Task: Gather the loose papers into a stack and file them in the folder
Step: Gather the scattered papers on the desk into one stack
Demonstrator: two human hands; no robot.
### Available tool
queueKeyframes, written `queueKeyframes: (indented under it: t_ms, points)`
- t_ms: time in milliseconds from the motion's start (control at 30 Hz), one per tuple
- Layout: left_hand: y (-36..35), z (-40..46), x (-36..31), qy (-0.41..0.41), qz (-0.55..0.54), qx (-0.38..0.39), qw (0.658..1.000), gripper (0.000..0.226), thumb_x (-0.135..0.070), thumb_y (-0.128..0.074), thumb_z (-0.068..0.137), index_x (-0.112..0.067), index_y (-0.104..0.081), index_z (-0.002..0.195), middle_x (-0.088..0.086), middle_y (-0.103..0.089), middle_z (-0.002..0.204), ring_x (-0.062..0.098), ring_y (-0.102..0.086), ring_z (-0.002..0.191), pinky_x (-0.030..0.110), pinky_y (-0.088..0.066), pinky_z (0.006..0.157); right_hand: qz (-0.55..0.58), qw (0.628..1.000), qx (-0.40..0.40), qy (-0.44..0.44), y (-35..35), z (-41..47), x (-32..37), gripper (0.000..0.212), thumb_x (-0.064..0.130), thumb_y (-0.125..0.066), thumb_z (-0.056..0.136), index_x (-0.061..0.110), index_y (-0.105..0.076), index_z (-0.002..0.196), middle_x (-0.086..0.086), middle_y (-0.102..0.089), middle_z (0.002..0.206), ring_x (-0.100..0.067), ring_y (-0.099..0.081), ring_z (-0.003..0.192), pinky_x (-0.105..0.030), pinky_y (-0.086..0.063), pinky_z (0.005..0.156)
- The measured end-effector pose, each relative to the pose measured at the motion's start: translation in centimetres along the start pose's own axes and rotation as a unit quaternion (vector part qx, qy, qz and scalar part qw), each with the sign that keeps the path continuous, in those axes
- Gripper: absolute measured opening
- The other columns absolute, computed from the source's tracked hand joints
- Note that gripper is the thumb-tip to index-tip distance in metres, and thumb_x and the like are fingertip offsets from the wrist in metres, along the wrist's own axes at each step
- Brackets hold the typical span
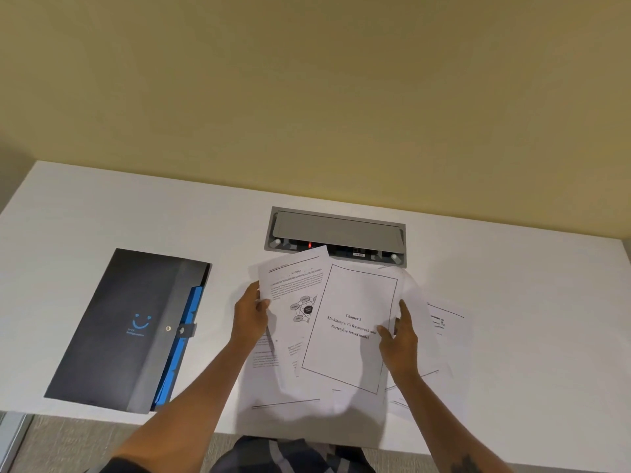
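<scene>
- I judge this to be the gathering step: the loose papers [348, 329] lie fanned and overlapping at centre frame on the white table [512, 302], not yet squared.
- My left hand [251, 315] pinches the left edge of a text sheet with a diagram, thumb on top, fingers beneath.
- My right hand [399, 339] lies partly spread on the right side of the "Chapter 3" title page, pressing rather than gripping as far as I can tell; more sheets poke out to its right and below.
- Next move, I reckon: sweep the outlying sheets inward, lift the lot and tap the edges flush.
- The folder [126, 329] lies shut at left of frame, well apart from the papers: dark, matte, rectangular, a snap tab on its right edge, blue dividers peeking out. It will need unsnapping.
- The papers are thin, limp and white; the table is smooth. A grey metal cable hatch [336, 230] sits just above the pile.
</scene>
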State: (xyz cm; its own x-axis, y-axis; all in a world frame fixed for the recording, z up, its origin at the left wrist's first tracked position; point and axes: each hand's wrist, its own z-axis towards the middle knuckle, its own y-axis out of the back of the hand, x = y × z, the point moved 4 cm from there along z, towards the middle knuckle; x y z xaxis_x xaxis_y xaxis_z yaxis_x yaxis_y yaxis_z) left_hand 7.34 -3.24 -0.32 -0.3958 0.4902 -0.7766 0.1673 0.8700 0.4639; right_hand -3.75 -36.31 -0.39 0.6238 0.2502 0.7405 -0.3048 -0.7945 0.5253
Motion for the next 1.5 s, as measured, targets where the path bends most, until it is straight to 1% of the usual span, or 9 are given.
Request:
queueKeyframes:
  t_ms: [133,233,367,533,633,800,1033,1200,1500]
  points:
    - [0.6,-0.9,1.2,-0.003,0.015,0.019,1.0,0.011,-0.008,-0.056,0.103,-0.017,-0.055,0.109,0.005,-0.069,0.114,0.024,-0.07,0.099,0.026,-0.059,0.073,-0.015,0.999,0.03,0.012,-1.1,-0.9,1.0,0.077,0.005,-0.065,0.099,0.029,-0.029,0.162,0.009,-0.056,0.1,-0.016,-0.052,0.104,-0.033,-0.046,0.096]
    - [1.2,-1.8,2.8,0.004,0.004,0.035,0.999,0.011,-0.01,-0.057,0.103,-0.018,-0.056,0.111,0.001,-0.069,0.113,0.022,-0.071,0.1,0.022,-0.06,0.071,-0.003,0.997,0.079,0.026,-2.8,-2.1,2.1,0.079,0.002,-0.064,0.1,0.026,-0.025,0.164,0.012,-0.043,0.141,-0.01,-0.041,0.133,-0.035,-0.038,0.115]
    - [1.6,-3.5,4.4,0.043,0.003,0.055,0.998,0.018,-0.011,-0.051,0.106,-0.017,-0.057,0.121,-0.001,-0.066,0.121,0.025,-0.068,0.11,0.045,-0.061,0.096,-0.014,0.991,0.124,0.044,-5.8,-3.6,2.5,0.083,0.004,-0.066,0.099,0.028,-0.021,0.165,0.014,-0.033,0.159,-0.015,-0.035,0.149,-0.038,-0.032,0.124]
    - [1.6,-5.2,5.5,0.121,0.001,0.041,0.992,0.042,-0.023,-0.038,0.111,-0.008,-0.045,0.149,0.007,-0.052,0.15,0.033,-0.05,0.142,0.044,-0.04,0.118,-0.063,0.986,0.148,0.048,-8.4,-5.7,3.2,0.082,0.006,-0.066,0.099,0.023,-0.021,0.165,-0.003,-0.041,0.164,-0.024,-0.039,0.152,-0.038,-0.037,0.119]
    - [1.5,-6.0,5.5,0.129,-0.053,0.025,0.99,0.019,-0.026,-0.035,0.111,-0.024,-0.054,0.112,-0.001,-0.061,0.114,0.016,-0.06,0.107,0.029,-0.044,0.099,-0.088,0.983,0.155,0.048,-9.3,-6.8,3.3,0.083,0.006,-0.067,0.099,0.021,-0.019,0.165,-0.003,-0.046,0.161,-0.023,-0.044,0.149,-0.036,-0.04,0.116]
    - [1.4,-6.5,5.9,0.125,-0.091,0.012,0.988,0.029,-0.029,-0.053,0.105,-0.01,-0.047,0.084,0.007,-0.043,0.077,0.018,-0.043,0.074,0.028,-0.039,0.067,-0.073,0.981,0.176,0.025,-10.2,-7.5,3.2,0.089,0.009,-0.072,0.096,0.022,-0.018,0.165,-0.005,-0.045,0.162,-0.025,-0.044,0.149,-0.039,-0.04,0.119]
    - [1.5,-6.4,7.3,0.113,-0.03,-0.014,0.993,0.016,-0.014,-0.067,0.097,-0.002,-0.057,0.103,0.021,-0.067,0.103,0.032,-0.065,0.095,0.039,-0.053,0.085,-0.19,0.973,0.121,0.052,-4.9,-5.2,3.1,0.076,0.041,-0.075,0.092,0.023,-0.04,0.157,0.015,-0.071,0.088,-0.008,-0.067,0.086,-0.03,-0.054,0.078]
    - [2.0,-7.8,6.2,0.097,-0.044,-0.046,0.993,0.032,-0.02,-0.065,0.099,-0.009,-0.056,0.128,0.013,-0.066,0.13,0.036,-0.063,0.121,0.054,-0.053,0.105,-0.299,0.954,0.015,0.026,1.6,-2.9,0.6,0.088,0.049,-0.075,0.085,0.017,-0.036,0.156,-0.004,-0.06,0.142,-0.027,-0.053,0.131,-0.048,-0.053,0.101]
    - [3.0,-11.8,4.6,0.102,-0.12,-0.12,0.98,0.013,-0.018,-0.061,0.101,-0.02,-0.056,0.113,0.006,-0.067,0.105,0.031,-0.07,0.097,0.036,-0.059,0.073,-0.334,0.939,-0.045,-0.064,5.9,-4.4,-6.3,0.143,0.083,-0.077,0.055,0.003,-0.015,0.157,-0.017,-0.037,0.158,-0.036,-0.036,0.147,-0.061,-0.049,0.103]
